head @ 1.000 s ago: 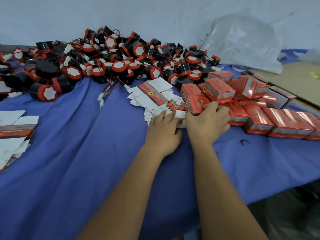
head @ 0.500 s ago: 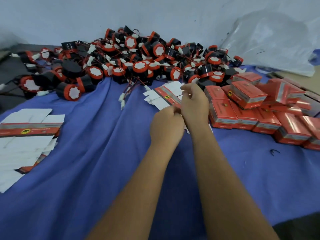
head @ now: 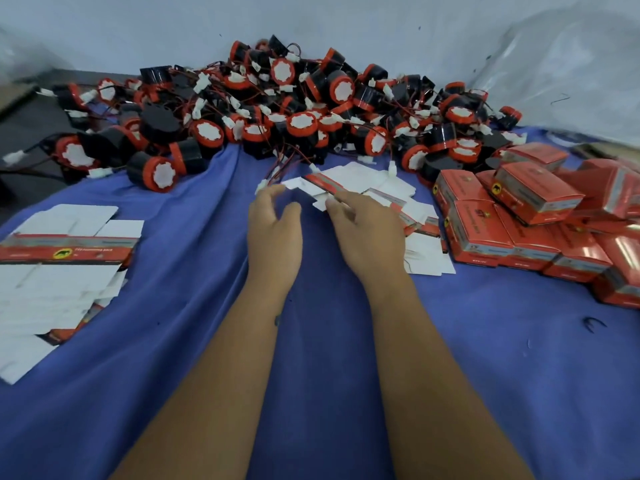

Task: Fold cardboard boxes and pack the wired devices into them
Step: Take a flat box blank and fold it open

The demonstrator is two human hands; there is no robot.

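Both hands have parted since prev frame: left hand (head: 273, 230) grip wide, holding nothing; right hand (head: 367, 233) fingers on flat carton blank (head: 332, 183) just ahead, pinch unclear. Step: picking a blank to fold; next needs lifting one sheet only, wired devices (head: 301, 123) piled beyond.

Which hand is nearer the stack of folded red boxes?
Right. The right hand lies over the flat cartons, just left of the folded red boxes; the left hand is farther left over the blue cloth.

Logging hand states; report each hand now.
Left hand: open, fingers loosely spread, holding nothing.
Right hand: fingers pinch a flat box.
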